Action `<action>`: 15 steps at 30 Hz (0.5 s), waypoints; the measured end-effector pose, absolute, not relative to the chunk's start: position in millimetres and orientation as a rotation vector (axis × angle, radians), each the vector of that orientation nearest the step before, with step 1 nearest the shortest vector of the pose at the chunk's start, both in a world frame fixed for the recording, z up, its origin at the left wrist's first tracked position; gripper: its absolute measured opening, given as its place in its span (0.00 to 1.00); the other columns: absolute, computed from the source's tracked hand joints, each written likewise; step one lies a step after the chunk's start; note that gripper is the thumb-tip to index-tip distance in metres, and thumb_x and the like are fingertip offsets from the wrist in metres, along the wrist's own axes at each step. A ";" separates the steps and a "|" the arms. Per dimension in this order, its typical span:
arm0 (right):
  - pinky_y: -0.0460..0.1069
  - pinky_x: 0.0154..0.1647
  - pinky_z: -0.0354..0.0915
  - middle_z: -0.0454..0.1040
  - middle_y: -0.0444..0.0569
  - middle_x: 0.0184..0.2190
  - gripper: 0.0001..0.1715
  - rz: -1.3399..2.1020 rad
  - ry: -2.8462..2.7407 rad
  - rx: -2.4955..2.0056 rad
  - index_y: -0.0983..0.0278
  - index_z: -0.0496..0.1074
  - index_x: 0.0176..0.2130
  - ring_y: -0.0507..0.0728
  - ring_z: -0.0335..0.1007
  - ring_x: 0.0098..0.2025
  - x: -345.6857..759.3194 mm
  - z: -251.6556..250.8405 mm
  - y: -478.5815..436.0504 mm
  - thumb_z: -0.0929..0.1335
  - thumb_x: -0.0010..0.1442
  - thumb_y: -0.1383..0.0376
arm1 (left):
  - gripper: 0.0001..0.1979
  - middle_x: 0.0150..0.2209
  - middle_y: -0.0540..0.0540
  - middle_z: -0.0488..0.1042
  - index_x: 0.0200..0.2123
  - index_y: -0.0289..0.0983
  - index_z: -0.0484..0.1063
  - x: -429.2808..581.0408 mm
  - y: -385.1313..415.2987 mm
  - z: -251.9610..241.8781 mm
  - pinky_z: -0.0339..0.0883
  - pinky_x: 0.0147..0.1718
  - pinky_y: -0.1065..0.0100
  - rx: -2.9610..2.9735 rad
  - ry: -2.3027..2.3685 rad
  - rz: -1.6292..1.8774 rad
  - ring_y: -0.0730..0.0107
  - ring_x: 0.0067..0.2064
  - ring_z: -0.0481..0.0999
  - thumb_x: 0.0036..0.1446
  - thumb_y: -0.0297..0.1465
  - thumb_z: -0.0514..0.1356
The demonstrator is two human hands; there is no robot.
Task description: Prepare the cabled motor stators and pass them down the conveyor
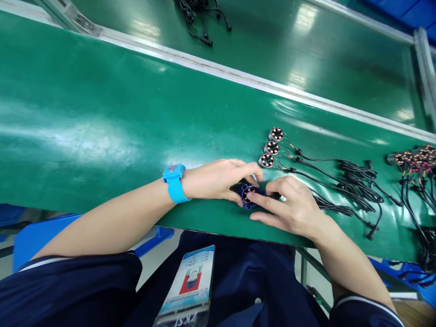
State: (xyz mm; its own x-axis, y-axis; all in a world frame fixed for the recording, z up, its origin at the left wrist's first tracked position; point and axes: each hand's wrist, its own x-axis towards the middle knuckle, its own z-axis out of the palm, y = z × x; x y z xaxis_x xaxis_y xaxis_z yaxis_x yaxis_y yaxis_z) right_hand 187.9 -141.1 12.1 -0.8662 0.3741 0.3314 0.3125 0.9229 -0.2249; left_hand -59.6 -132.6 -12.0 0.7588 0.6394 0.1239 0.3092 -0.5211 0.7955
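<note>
On my head view, the blue-rimmed round part (245,190) sits low over the near edge of the desk (136,113), between both hands. The left hand (223,178) has its grip partly closed on it, thumb at its left edge, fingers curving round the far side. The right hand (294,204) lays an index fingertip on its face; that grip has thumb and index spread apart, and I cannot tell whether the curled fingers hold anything underneath. Just beyond, I see three round parts (266,160) in a slanting row, with black cables (357,177) trailing right. Farther right lies a cluster of similar parts (415,159). Past the metal rail (204,65), a dark cable bundle (194,11) rests on another green surface (259,41)
</note>
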 end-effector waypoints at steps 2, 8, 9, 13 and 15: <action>0.51 0.34 0.62 0.69 0.50 0.33 0.22 0.178 -2.739 -0.484 0.65 0.76 0.51 0.55 0.63 0.34 187.3 11.2 -142.4 0.71 0.64 0.54 | 0.28 0.47 0.46 0.78 0.49 0.40 0.62 -59.8 -133.0 -11.5 0.67 0.48 0.65 2.147 0.706 0.515 0.62 0.51 0.77 0.49 0.25 0.73; 0.52 0.35 0.62 0.69 0.50 0.33 0.21 0.182 -2.819 -0.626 0.62 0.77 0.51 0.57 0.62 0.35 180.9 7.6 -145.4 0.69 0.66 0.52 | 0.28 0.46 0.46 0.77 0.48 0.40 0.63 -59.5 -133.9 -13.4 0.67 0.49 0.63 2.155 0.720 0.529 0.61 0.50 0.76 0.48 0.25 0.74; 0.52 0.35 0.62 0.69 0.50 0.33 0.20 0.221 -2.810 -0.654 0.62 0.77 0.50 0.57 0.62 0.35 179.3 6.5 -145.5 0.68 0.66 0.52 | 0.27 0.46 0.46 0.77 0.48 0.40 0.64 -59.6 -134.1 -13.1 0.67 0.49 0.62 2.155 0.715 0.537 0.60 0.50 0.76 0.49 0.25 0.73; 0.51 0.37 0.66 0.69 0.50 0.35 0.19 0.464 -2.739 -0.636 0.60 0.76 0.52 0.56 0.65 0.36 179.9 4.3 -141.3 0.69 0.66 0.53 | 0.27 0.49 0.45 0.76 0.51 0.40 0.64 -61.4 -134.7 -10.3 0.67 0.50 0.61 2.099 0.650 0.558 0.60 0.50 0.76 0.50 0.24 0.71; 0.53 0.42 0.69 0.71 0.51 0.40 0.21 0.639 -2.683 -0.621 0.58 0.72 0.56 0.57 0.69 0.41 185.9 6.6 -137.4 0.69 0.66 0.57 | 0.28 0.51 0.43 0.75 0.53 0.39 0.63 -61.7 -135.1 -9.9 0.69 0.49 0.63 2.034 0.613 0.551 0.61 0.50 0.77 0.51 0.23 0.69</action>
